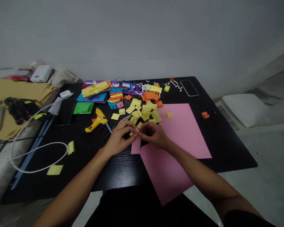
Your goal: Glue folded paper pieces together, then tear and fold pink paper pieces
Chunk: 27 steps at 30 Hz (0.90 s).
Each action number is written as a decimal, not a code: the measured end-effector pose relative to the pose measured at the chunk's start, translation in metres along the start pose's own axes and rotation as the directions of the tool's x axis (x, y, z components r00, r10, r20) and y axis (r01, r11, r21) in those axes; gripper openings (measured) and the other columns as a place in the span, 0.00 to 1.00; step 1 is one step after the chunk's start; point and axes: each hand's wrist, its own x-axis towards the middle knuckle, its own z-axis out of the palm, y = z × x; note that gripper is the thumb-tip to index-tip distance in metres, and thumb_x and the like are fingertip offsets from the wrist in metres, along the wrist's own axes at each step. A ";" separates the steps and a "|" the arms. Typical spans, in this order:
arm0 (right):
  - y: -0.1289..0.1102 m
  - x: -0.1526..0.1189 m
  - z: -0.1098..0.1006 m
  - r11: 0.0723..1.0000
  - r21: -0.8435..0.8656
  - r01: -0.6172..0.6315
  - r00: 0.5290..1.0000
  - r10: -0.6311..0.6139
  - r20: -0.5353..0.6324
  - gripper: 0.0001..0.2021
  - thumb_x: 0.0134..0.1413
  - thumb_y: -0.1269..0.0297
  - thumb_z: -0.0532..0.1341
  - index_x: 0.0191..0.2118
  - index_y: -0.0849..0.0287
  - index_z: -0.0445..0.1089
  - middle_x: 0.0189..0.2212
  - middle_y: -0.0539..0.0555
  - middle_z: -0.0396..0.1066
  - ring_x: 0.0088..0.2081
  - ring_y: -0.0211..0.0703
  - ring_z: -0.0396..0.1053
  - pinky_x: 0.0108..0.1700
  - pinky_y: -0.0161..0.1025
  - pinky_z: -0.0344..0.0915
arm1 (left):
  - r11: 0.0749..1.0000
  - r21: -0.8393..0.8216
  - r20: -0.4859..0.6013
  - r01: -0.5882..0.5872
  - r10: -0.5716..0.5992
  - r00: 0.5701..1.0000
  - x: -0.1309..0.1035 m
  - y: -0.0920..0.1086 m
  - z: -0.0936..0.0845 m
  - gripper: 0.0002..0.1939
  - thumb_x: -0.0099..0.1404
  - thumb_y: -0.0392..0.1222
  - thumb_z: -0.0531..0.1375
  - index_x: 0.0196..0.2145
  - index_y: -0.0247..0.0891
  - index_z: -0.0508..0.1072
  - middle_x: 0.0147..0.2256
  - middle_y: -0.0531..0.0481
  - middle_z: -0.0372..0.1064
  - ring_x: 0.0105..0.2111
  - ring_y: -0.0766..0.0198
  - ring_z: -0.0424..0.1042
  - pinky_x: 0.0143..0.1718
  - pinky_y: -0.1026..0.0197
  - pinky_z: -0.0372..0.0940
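My left hand and my right hand meet over the middle of the black table, fingertips pinched together on a small pink paper piece. Most of that piece is hidden by the fingers. Just below lies a narrow pink paper strip. Under my right forearm spreads a large pink paper sheet, its lower corner hanging over the front edge. Yellow paper pieces are heaped right behind my hands. Scissors, partly covered, show beside my left hand.
A yellow glue gun lies left of my hands. Behind it are green paper and stacked coloured strips. A phone rests at the back right. A white cable loops over the left side. One orange piece sits at right.
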 end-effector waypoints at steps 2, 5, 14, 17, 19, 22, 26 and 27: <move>-0.004 0.002 -0.003 1.000 -0.018 -0.009 0.999 0.008 -0.034 0.14 0.54 0.52 0.72 0.37 0.56 0.74 0.32 0.51 0.75 0.31 0.39 0.71 0.35 0.38 0.71 | 1.000 0.021 -0.027 0.022 -0.021 0.999 0.001 -0.005 -0.007 0.01 0.69 0.38 0.64 0.37 0.40 0.77 0.43 0.47 0.72 0.45 0.58 0.72 0.48 0.52 0.68; -0.009 0.004 -0.006 1.000 -0.004 -0.026 0.996 0.026 -0.087 0.15 0.52 0.51 0.73 0.35 0.56 0.73 0.31 0.51 0.75 0.31 0.40 0.72 0.36 0.39 0.72 | 0.997 0.034 -0.091 0.075 -0.072 0.993 0.003 -0.010 -0.016 0.03 0.69 0.38 0.63 0.35 0.40 0.77 0.43 0.47 0.72 0.45 0.58 0.72 0.49 0.52 0.68; -0.006 0.002 0.000 0.998 0.060 -0.029 0.998 0.033 -0.053 0.15 0.51 0.53 0.74 0.35 0.56 0.72 0.30 0.50 0.74 0.30 0.39 0.71 0.34 0.38 0.71 | 1.000 -0.018 -0.019 0.021 -0.021 1.000 0.000 0.000 0.002 0.03 0.70 0.41 0.64 0.40 0.41 0.78 0.43 0.46 0.74 0.46 0.57 0.73 0.49 0.51 0.69; -0.006 0.003 -0.003 0.997 0.058 -0.044 0.998 0.046 -0.032 0.15 0.51 0.54 0.74 0.34 0.56 0.72 0.30 0.50 0.74 0.29 0.38 0.70 0.33 0.38 0.71 | 0.999 -0.030 -0.024 0.035 -0.036 0.999 0.000 -0.002 0.000 0.04 0.70 0.41 0.64 0.38 0.40 0.78 0.42 0.46 0.73 0.45 0.58 0.73 0.49 0.52 0.69; -0.006 0.004 -0.008 0.997 0.052 -0.050 0.998 0.052 -0.044 0.13 0.50 0.56 0.74 0.33 0.57 0.72 0.29 0.50 0.74 0.29 0.38 0.70 0.32 0.37 0.70 | 0.997 -0.040 -0.053 0.072 -0.074 0.996 0.001 -0.004 -0.006 0.04 0.70 0.41 0.64 0.37 0.40 0.78 0.42 0.46 0.73 0.44 0.58 0.73 0.47 0.53 0.69; -0.007 0.005 -0.012 0.999 0.035 -0.020 0.995 0.023 -0.094 0.10 0.51 0.60 0.72 0.33 0.56 0.72 0.29 0.49 0.73 0.29 0.38 0.70 0.33 0.37 0.69 | 0.989 -0.061 -0.113 0.131 -0.137 0.984 0.002 -0.007 -0.012 0.06 0.69 0.42 0.65 0.35 0.39 0.78 0.42 0.46 0.73 0.43 0.59 0.73 0.46 0.54 0.69; -0.009 0.003 -0.008 0.984 -0.127 0.128 0.988 -0.139 -0.074 0.08 0.54 0.66 0.70 0.40 0.55 0.75 0.35 0.52 0.77 0.34 0.40 0.72 0.37 0.39 0.70 | 0.981 -0.115 -0.105 0.155 -0.168 0.980 0.002 -0.005 -0.008 0.05 0.69 0.41 0.65 0.34 0.39 0.79 0.40 0.46 0.74 0.41 0.60 0.73 0.41 0.57 0.69; -0.009 0.002 -0.007 0.970 -0.168 0.177 0.981 -0.188 -0.056 0.09 0.54 0.67 0.70 0.41 0.54 0.75 0.38 0.53 0.77 0.36 0.42 0.73 0.38 0.39 0.70 | 0.979 -0.130 -0.098 0.158 -0.171 0.980 0.002 -0.004 -0.006 0.05 0.69 0.41 0.65 0.34 0.39 0.78 0.40 0.46 0.75 0.40 0.60 0.74 0.39 0.57 0.69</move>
